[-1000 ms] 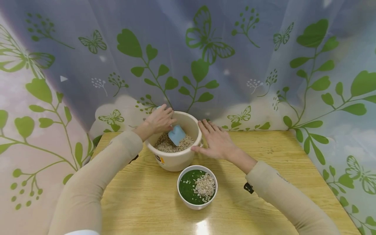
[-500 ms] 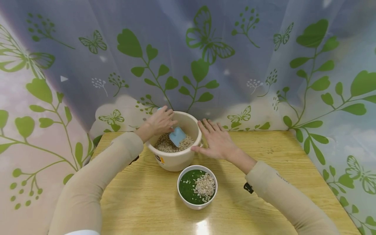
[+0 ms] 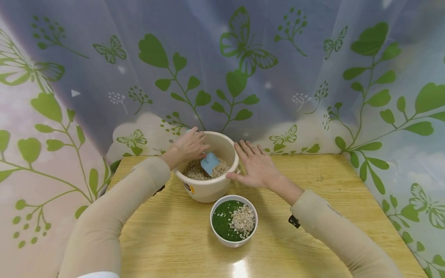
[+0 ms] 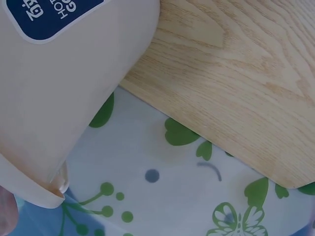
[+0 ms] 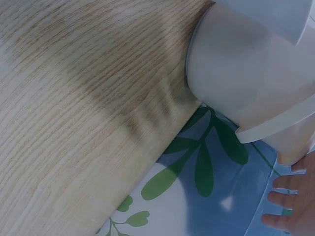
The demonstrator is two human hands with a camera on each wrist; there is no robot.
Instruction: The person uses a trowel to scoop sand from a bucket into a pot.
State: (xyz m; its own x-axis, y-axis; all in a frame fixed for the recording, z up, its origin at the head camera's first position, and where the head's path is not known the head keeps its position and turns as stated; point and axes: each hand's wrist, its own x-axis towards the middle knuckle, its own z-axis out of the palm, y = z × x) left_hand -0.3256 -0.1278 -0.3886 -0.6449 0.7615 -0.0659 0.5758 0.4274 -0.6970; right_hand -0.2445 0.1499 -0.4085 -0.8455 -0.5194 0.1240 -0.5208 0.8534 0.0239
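Clearly, the left hand (image 3: 187,146) grips the blue scoop (image 3: 210,164), its blade among rolled oats (image 3: 196,171) (dry, flaky stuff) inside the smooth, round cream bucket (image 3: 206,191). The right hand (image 3: 256,166), fingers spread, lies against the rim; a firm brace and level scoop should limit spilling.

Your head view is bright and fairly even, with one small white glare (image 3: 239,268) on the near part of the table (image 3: 167,243). Soft-edged shadows spread around the bowl (image 3: 233,244). The curtain (image 3: 201,42) looks darkest across its upper middle and paler toward both sides. The wide lens stretches things toward the edges, including your sleeves (image 3: 333,224). Both your wrist views are dimmer and cooler; in the right one, blurred finger-shaped shadows lie on the wood near the tub (image 3: 210,189).
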